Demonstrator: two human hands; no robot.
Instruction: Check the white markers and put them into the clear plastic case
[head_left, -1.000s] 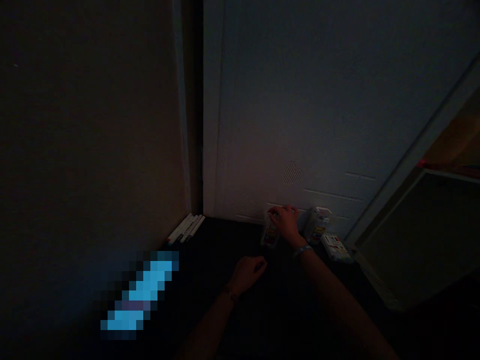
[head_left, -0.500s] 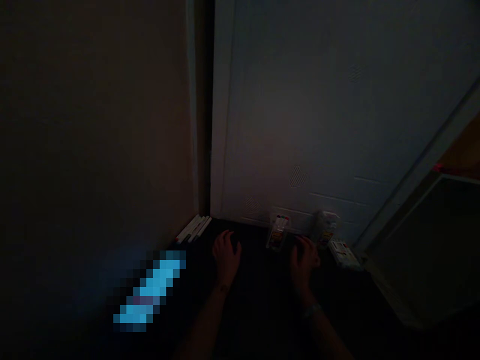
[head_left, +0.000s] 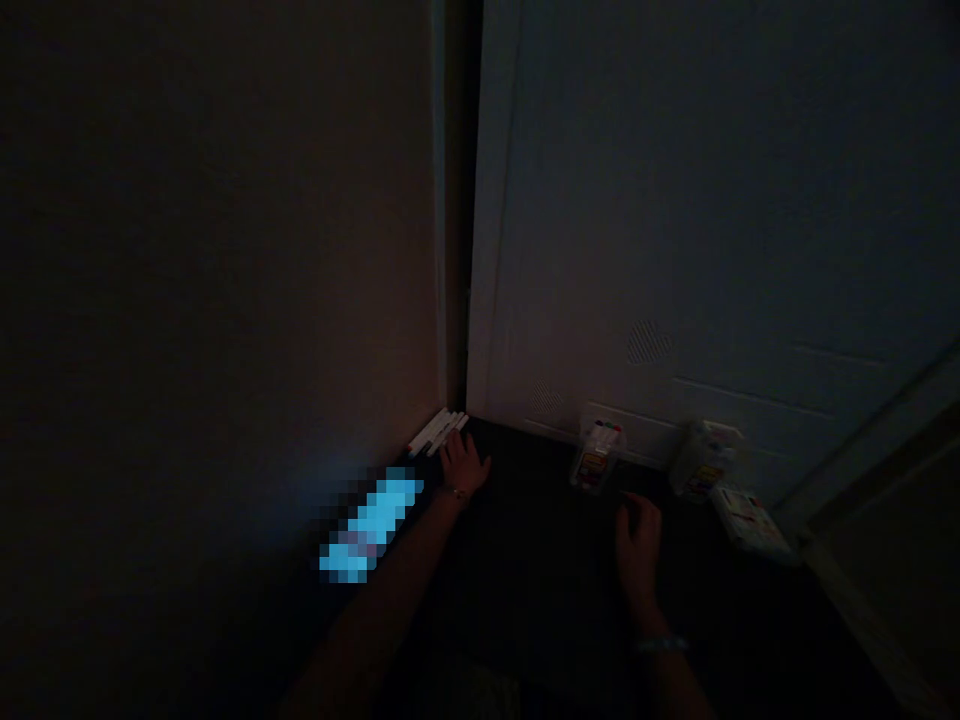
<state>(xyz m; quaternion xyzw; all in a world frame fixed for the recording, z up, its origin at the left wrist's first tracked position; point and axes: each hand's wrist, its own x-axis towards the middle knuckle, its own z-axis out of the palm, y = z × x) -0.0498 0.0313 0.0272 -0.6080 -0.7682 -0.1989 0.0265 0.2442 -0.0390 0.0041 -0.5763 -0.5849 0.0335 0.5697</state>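
The scene is very dark. My left hand (head_left: 463, 463) reaches to the corner and its fingers touch a row of white markers (head_left: 437, 433) lying on the dark surface against the wall. Whether the fingers hold one is too dim to tell. My right hand (head_left: 639, 540) hovers low over the dark surface with fingers loosely curled, holding nothing I can see. It sits a little below a clear marker pack (head_left: 596, 455) that stands against the white wall.
Two more marker packs (head_left: 703, 460) (head_left: 748, 518) lie to the right by the wall. A glowing blue blurred patch (head_left: 369, 525) is beside my left forearm. Light hatched drawings (head_left: 649, 341) mark the white wall. A dark gap (head_left: 455, 200) runs up the corner.
My right hand has let go of the standing marker pack and drawn back. My left hand has moved up and left to the white markers. The view has shifted left.
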